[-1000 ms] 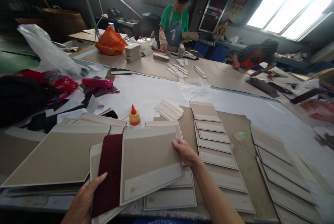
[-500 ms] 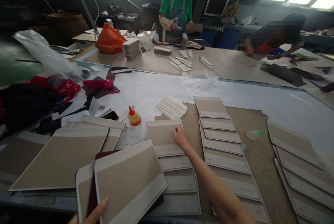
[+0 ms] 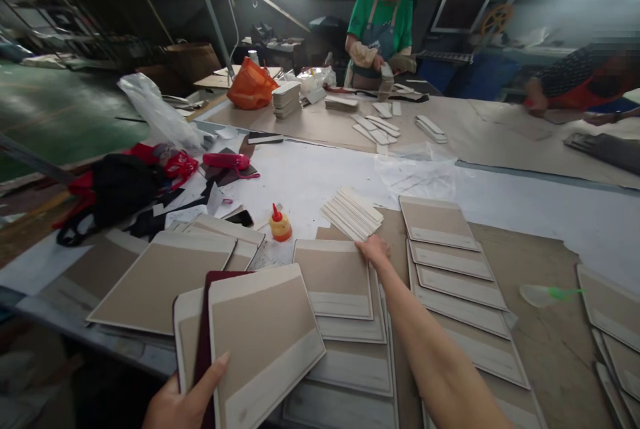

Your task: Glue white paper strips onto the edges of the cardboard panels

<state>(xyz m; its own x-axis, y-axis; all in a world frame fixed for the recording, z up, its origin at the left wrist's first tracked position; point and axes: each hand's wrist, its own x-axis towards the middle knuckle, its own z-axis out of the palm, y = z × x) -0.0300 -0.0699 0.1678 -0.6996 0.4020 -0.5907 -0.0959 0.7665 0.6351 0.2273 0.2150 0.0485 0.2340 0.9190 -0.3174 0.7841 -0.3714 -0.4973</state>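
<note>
My left hand (image 3: 187, 395) grips a few flat beige panels (image 3: 263, 335) with pale borders, thumb on top and the other fingers hidden beneath. Between them shows a dark red panel face (image 3: 201, 335). My right hand (image 3: 376, 250) reaches across to a beige panel (image 3: 333, 275), its fingers closed at that panel's upper right corner. This panel lies uppermost in an overlapping column of similar panels (image 3: 350, 365). Just beyond the right hand is a fanned bundle of thin pale strips (image 3: 351, 213).
Another overlapping column of panels (image 3: 460, 255) lies to the right, and more panels (image 3: 167, 282) to the left. A red-capped glue bottle (image 3: 280, 224) stands behind; a green-tipped bottle (image 3: 543, 295) lies at right. Two people work at the far table (image 3: 320, 129).
My right hand has gone from above the top panel to its upper right corner, and that panel has shifted slightly toward me. The view has swung left; my left hand still holds its panels.
</note>
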